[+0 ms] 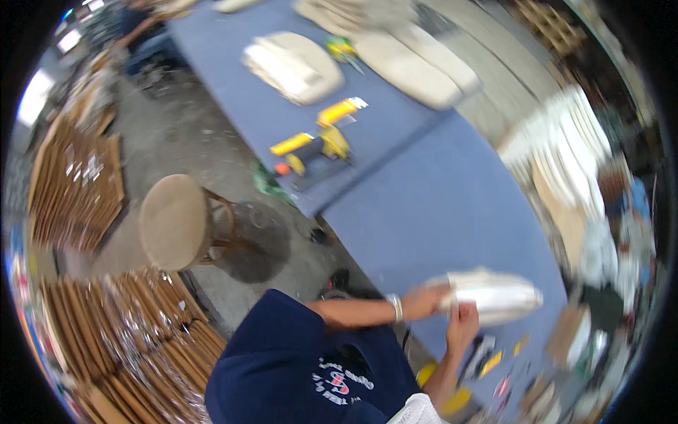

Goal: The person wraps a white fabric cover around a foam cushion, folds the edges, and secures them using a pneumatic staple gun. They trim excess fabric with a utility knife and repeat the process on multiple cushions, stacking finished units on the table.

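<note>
- Stacks of thin brown wooden pieces (74,184) are seen on the floor at the far left, with more of them (134,332) piled lower down.
- A round padded stool (173,221) is placed on the floor just off the left edge of the surface.
- The blue surface (431,205) is seen running from the far end down toward the near right corner.
- A yellow and black power tool (314,150) is laid close to the left edge of the surface, with a yellow part (340,110) just beyond it.
- A beige cushion piece (293,66) is set farther up the surface; longer beige pads (417,67) are laid to its right.
- The left hand (424,302) is closed around the left end of a whitish padded piece (494,295), which lies near the near edge of the surface.
- The right hand (462,325) is pressed to the lower edge of the same piece; whether its grip is closed cannot be told through the blur.
- Small yellow and dark items (491,360) are scattered at the near edge, just below the hands.
- Pale stacked material (565,155) is piled beyond the right edge.
</note>
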`<state>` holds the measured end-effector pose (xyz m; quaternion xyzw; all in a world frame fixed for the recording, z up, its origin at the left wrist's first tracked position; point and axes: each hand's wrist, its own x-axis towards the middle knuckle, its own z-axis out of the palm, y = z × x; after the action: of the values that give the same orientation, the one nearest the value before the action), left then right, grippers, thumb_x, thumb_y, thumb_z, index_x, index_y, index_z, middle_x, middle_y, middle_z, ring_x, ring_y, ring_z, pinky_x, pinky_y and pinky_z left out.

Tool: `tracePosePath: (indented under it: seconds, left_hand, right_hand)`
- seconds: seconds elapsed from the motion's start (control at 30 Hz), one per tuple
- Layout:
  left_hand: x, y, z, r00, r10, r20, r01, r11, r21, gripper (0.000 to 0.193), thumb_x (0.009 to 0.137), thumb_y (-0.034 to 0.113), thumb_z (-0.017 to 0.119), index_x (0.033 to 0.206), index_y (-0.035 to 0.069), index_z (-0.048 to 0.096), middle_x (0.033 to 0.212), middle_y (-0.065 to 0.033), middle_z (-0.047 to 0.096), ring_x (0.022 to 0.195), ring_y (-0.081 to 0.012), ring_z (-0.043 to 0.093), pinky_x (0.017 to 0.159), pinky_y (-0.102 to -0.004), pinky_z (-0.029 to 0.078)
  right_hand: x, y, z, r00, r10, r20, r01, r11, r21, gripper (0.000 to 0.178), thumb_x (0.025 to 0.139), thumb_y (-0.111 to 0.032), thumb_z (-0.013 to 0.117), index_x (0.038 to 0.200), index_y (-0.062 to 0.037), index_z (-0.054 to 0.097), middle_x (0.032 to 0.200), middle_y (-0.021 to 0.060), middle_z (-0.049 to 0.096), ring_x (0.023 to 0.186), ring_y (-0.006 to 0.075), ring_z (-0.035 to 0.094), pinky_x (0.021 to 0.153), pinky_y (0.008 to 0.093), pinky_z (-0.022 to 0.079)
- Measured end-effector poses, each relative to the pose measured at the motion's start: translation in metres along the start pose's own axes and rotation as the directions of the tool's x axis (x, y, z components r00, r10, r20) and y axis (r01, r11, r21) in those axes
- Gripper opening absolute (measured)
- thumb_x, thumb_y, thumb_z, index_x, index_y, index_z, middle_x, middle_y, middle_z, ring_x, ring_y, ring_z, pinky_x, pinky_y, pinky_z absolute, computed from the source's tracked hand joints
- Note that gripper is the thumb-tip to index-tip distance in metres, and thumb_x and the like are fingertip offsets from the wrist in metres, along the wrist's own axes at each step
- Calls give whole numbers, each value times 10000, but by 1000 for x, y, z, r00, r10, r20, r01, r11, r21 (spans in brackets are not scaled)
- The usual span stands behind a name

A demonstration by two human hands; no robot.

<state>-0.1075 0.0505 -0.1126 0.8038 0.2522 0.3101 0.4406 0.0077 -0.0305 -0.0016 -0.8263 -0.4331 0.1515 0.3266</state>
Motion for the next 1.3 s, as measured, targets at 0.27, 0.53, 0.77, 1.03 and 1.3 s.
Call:
tracePosePath:
  seconds: [0.27,0.53,0.77,1.03,1.3]
  left_hand:
    - [16,24,-26,996,-39,84,36,998,42,716,882,361,767,1509,160,486,1392,-154,628,1104,-348,698,797,-456,605]
    - [13,29,-24,996,-47,81,43,998,43,707,888,362,766,1495,125,491,1392,-155,627,1163,-341,674,813,-448,605]
    - [17,33,-34,992,-87,90,84,996,36,720,855,303,798,1466,72,498,1391,-162,620,1204,-339,651,846,-435,599]
    - [21,43,-41,997,14,-73,-9,998,69,587,848,190,790,1377,59,572,1367,-121,635,1125,-316,671,842,-411,594]
    - [29,36,-45,994,2,-107,-1,1000,8,500,861,117,763,1339,63,629,1378,-97,657,1065,-321,709,844,-387,593]
  right_hand:
    - [-3,12,3,962,245,-119,-213,949,231,226,972,-207,696,895,0,649,736,73,639,670,112,573,649,302,503]
    - [2,-15,-9,948,318,-26,-288,886,364,188,975,-181,698,949,-1,651,797,30,646,698,81,601,653,253,514]
    - [11,-31,-18,997,28,72,-20,994,-105,148,882,-131,760,961,-52,663,839,64,600,688,175,614,634,312,516]
    - [24,10,-2,1000,-5,13,3,991,131,124,1012,-122,663,984,-7,626,817,-4,601,705,60,570,631,231,484]
    - [40,-9,2,996,79,38,-86,950,301,174,965,-180,719,990,-19,660,781,45,613,649,96,565,593,268,495]
